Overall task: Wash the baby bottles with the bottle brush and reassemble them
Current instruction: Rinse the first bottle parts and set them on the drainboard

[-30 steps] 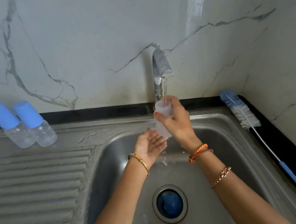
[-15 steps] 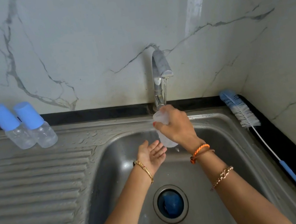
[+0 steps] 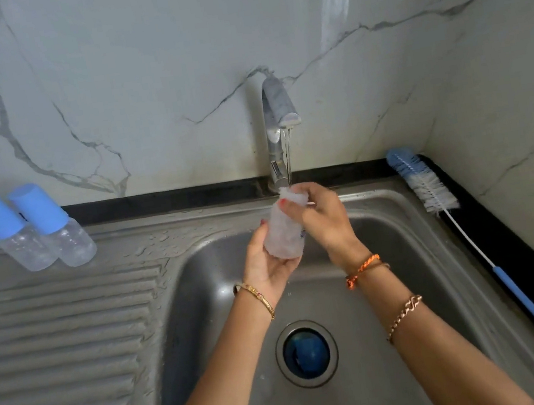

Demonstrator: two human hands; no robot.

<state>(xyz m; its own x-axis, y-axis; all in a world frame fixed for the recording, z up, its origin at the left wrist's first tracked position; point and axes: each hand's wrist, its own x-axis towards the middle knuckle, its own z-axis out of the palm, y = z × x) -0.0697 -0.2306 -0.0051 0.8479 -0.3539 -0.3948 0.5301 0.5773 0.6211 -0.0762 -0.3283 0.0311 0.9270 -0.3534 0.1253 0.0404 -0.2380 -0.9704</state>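
Note:
A clear, uncapped baby bottle (image 3: 282, 234) is held upright under the tap (image 3: 278, 124), with a thin stream of water running into its mouth. My left hand (image 3: 268, 264) cups the bottle's base from below and the left. My right hand (image 3: 323, 218) grips the bottle's neck and upper side. Two more clear bottles with blue caps (image 3: 17, 232) (image 3: 61, 229) stand on the draining board at the back left. The blue-handled bottle brush (image 3: 438, 197) lies on the black ledge to the right of the sink.
The steel sink basin (image 3: 404, 251) has a drain (image 3: 306, 352) with something blue in it. A ribbed draining board (image 3: 53, 338) fills the left side. Marble walls close in at the back and right.
My left hand has risen from below the bottle and taken hold of its base. The bottle went from tilted back to upright under the stream.

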